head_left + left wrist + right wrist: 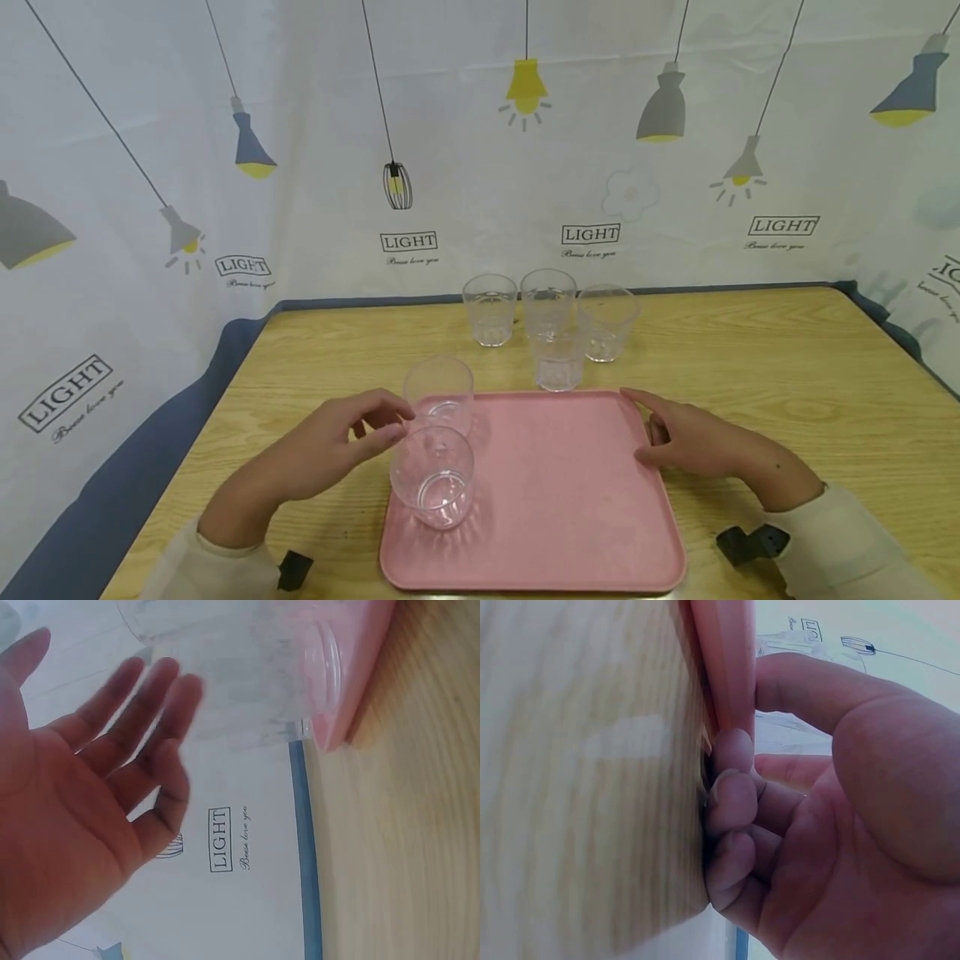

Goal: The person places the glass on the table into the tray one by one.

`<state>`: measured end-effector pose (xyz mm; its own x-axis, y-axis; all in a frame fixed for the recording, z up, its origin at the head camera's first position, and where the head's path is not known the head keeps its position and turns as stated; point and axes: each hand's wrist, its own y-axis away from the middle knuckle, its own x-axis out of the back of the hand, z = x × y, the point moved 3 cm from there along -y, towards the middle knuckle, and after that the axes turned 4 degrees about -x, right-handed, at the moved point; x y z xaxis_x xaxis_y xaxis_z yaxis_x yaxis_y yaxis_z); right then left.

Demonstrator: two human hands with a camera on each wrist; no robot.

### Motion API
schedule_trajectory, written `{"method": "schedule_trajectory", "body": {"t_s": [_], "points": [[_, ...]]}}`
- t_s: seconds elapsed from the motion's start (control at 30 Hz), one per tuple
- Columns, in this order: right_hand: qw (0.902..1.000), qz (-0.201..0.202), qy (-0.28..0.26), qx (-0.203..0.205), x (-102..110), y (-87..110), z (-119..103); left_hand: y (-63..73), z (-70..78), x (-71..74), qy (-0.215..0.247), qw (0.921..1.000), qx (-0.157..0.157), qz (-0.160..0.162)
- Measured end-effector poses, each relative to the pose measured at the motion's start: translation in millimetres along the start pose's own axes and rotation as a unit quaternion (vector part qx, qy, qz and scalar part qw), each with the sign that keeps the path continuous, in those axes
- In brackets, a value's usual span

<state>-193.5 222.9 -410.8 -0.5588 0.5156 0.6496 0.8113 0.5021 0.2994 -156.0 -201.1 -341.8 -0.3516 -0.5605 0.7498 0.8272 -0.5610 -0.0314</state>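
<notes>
On the left side of a pink tray [570, 500] stand two clear plastic cups, a front cup [433, 479] and a back cup [442, 387], both upright. My left hand [341, 437] is beside them with its fingers loosely bent and nothing held. In the left wrist view the left hand's palm [82, 787] shows, with fingertips close to a clear cup [247, 682]; whether they touch cannot be told. At the tray's right edge, my right hand [693, 437] grips the rim, thumb on top. The right wrist view shows curled fingers [733, 802] against the rim's outer side.
Behind the tray several more clear cups [491, 310] stand grouped on the wooden table [787, 358]. The nearest cup [558, 367] stands close to the tray's back rim. A white lamp-printed cloth [480, 167] hangs behind the table.
</notes>
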Motion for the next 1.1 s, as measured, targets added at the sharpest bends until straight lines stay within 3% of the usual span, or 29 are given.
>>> {"method": "schedule_trajectory", "body": {"t_s": [0.13,0.33,0.63,1.1], "points": [[1.0,-0.002,-0.003,0.003,0,0.1,1,-4.0,-8.7,7.2,-0.014,0.9989,0.005,0.045],[0.9999,0.0,-0.004,0.017,-1,-1.2,2,-11.3,-31.6,11.3,-0.049,0.9938,0.059,0.081],[0.9997,-0.004,-0.015,0.017,-2,-1.9,3,-29.7,-55.8,8.9,-0.066,0.9877,0.135,0.043],[0.9999,-0.002,-0.001,0.011,-1,-2.2,2,-53.2,-70.3,-8.7,-0.072,0.9808,0.178,-0.037]]}}
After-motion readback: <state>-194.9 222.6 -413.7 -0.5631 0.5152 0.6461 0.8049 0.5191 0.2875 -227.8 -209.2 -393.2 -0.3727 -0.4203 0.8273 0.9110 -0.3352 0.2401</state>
